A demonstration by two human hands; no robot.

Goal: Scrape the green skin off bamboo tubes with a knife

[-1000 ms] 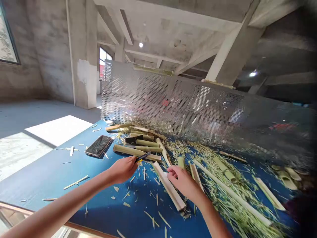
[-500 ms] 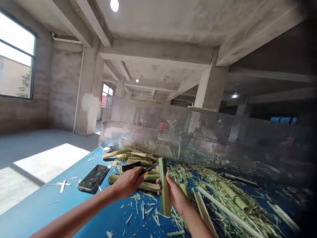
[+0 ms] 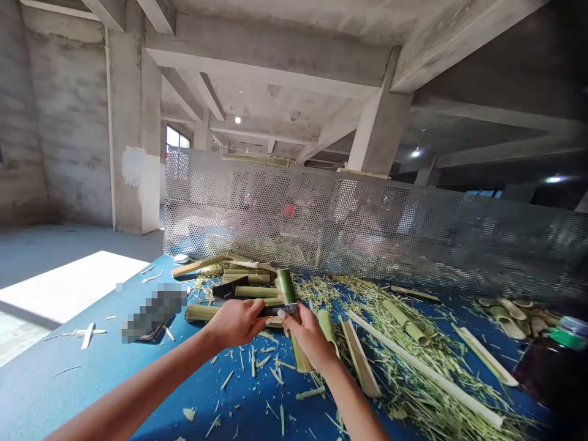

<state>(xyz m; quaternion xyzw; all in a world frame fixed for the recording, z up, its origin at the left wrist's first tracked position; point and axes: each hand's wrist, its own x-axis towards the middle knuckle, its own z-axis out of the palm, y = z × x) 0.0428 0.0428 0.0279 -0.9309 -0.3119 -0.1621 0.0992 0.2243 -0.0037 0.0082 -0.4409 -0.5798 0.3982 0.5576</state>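
The left hand (image 3: 236, 323) grips a small knife (image 3: 275, 310) against a green bamboo section (image 3: 287, 286), held nearly upright in the right hand's (image 3: 309, 337) narrow grip, and a further cut would call for keeping it steady.

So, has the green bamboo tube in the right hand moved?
Yes, the bamboo tube now tilts, top leftward, where before it stood nearly upright against the perforated metal screen.
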